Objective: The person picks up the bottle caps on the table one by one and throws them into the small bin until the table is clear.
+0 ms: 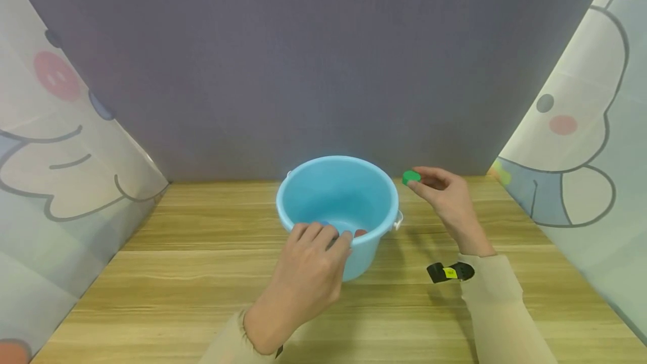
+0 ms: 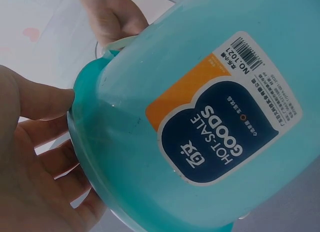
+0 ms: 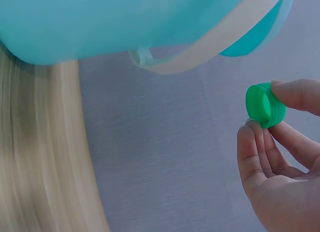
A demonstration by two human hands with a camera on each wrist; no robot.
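Observation:
A light blue bucket (image 1: 336,192) stands upright on the wooden table, its label (image 2: 215,117) facing the left wrist camera. My left hand (image 1: 305,268) grips the near rim, fingers over the edge and thumb on the outside. Beyond the bucket's right side, my right hand (image 1: 450,198) pinches a green bottle cap (image 1: 411,177) between thumb and fingers, in the air and apart from the rim. In the right wrist view the hollow side of the cap (image 3: 265,105) shows. Inside the bucket, a bit of red (image 1: 360,233) and some blue peek past my left fingers; most of the bottom is hidden.
The bucket's pale handle (image 3: 200,46) hangs along its side. Behind the wooden table (image 1: 202,274) rises a grey panel (image 1: 323,60). Cartoon-printed sheets (image 1: 581,128) close off both sides. A black strap (image 1: 450,272) sits at my right wrist.

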